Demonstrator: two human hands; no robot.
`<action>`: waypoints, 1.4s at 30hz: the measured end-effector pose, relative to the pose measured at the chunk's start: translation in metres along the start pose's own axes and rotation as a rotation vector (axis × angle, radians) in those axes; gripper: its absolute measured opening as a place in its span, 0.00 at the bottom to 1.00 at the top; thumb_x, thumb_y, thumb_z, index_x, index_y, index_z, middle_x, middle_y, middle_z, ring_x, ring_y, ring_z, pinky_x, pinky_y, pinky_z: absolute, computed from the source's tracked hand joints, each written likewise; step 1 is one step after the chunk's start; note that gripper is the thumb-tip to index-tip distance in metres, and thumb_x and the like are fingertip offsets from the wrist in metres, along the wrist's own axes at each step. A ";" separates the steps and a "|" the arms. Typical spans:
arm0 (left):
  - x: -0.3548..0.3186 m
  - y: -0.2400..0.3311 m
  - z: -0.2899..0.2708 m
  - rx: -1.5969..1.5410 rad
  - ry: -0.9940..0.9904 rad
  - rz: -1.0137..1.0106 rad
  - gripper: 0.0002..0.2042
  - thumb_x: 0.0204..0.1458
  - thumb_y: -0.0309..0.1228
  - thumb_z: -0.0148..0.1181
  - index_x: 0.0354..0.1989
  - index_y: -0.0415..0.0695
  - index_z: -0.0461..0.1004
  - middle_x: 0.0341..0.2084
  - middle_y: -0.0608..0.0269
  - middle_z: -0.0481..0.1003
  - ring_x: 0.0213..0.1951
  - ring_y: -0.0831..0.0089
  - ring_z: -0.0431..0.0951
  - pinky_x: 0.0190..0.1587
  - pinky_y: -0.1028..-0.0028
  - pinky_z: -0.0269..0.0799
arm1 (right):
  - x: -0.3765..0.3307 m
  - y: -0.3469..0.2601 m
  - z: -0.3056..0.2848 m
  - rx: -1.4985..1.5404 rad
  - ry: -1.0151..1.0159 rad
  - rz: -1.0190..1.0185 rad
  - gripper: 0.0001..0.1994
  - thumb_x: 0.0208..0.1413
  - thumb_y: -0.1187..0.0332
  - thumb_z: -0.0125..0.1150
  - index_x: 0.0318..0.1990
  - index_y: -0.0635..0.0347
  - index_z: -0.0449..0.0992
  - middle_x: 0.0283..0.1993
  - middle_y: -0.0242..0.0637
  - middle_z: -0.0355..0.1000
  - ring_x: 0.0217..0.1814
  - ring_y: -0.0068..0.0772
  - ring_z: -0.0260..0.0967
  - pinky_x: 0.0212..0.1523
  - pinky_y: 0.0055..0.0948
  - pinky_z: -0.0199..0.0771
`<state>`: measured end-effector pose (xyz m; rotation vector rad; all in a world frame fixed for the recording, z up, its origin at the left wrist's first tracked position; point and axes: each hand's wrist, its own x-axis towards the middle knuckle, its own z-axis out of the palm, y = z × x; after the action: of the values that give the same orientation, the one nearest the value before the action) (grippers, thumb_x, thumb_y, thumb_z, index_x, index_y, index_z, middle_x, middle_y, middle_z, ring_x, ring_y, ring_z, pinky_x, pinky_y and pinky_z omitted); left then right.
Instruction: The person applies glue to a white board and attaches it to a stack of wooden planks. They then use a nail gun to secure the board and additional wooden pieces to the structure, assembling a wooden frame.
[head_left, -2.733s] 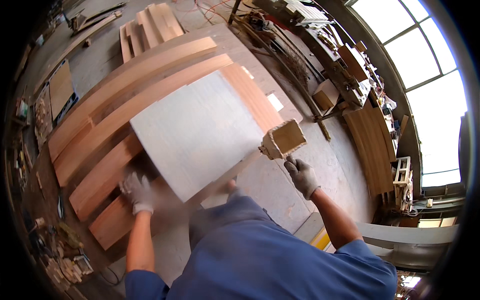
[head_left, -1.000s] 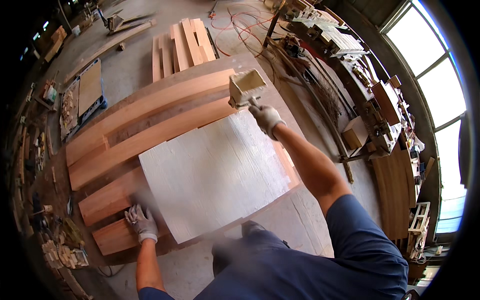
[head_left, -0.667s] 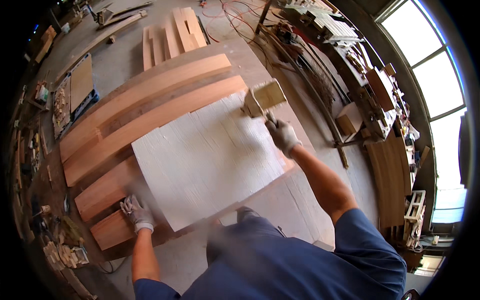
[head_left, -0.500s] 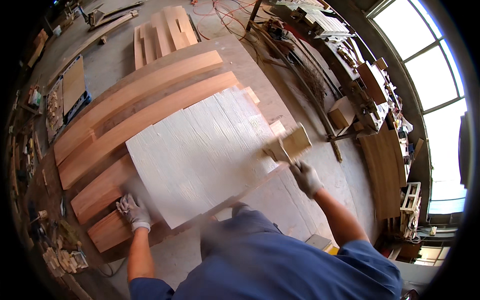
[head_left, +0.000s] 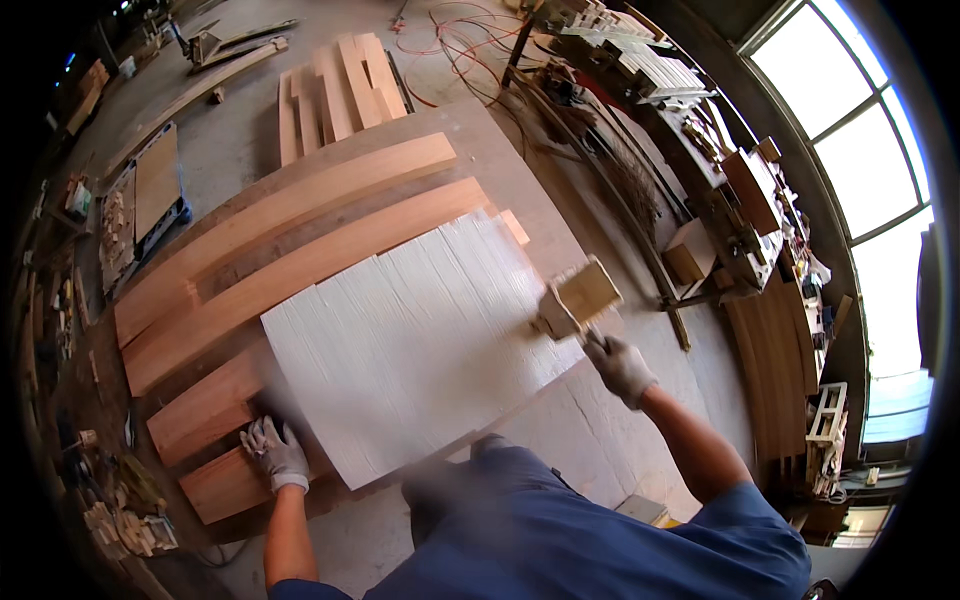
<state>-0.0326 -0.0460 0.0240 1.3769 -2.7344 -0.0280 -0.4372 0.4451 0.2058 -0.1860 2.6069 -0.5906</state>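
A wide wooden brush (head_left: 577, 298) hovers tilted at the right edge of the flat white-coated panel (head_left: 415, 340).

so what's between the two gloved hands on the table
In the head view, the white painted panel spans most of the gap between the left hand, on a wooden plank, and the right hand holding the wide brush.

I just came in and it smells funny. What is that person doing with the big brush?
A person in gloves leans over a workbench. The right hand holds a wide brush at the right edge of a white-coated panel. The left hand presses on a bare wooden board beside the panel's lower left corner. Most of the panel already looks white.
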 end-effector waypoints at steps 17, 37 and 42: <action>0.007 0.006 0.000 0.023 0.009 0.011 0.21 0.65 0.37 0.62 0.62 0.39 0.75 0.62 0.50 0.73 0.70 0.55 0.68 0.82 0.47 0.48 | 0.164 -0.092 0.036 0.253 0.149 -0.141 0.26 0.72 0.44 0.59 0.36 0.61 0.77 0.23 0.29 0.66 0.23 0.22 0.60 0.24 0.35 0.63; 0.000 -0.004 0.007 0.036 0.024 0.024 0.20 0.67 0.38 0.61 0.61 0.40 0.75 0.63 0.52 0.73 0.69 0.54 0.68 0.81 0.45 0.50 | -0.062 0.038 -0.003 0.131 -0.012 0.075 0.24 0.71 0.48 0.63 0.40 0.66 0.80 0.29 0.45 0.75 0.34 0.32 0.70 0.43 0.39 0.76; -0.005 -0.005 0.002 0.006 0.064 0.023 0.18 0.65 0.36 0.63 0.59 0.39 0.75 0.61 0.51 0.72 0.69 0.53 0.68 0.81 0.46 0.50 | 0.076 -0.063 0.011 -0.085 0.022 -0.153 0.28 0.71 0.44 0.57 0.43 0.66 0.81 0.43 0.66 0.79 0.46 0.67 0.79 0.48 0.53 0.77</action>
<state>-0.0258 -0.0446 0.0219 1.3241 -2.6996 0.0249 -0.4972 0.3670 0.1940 -0.4114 2.6571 -0.5367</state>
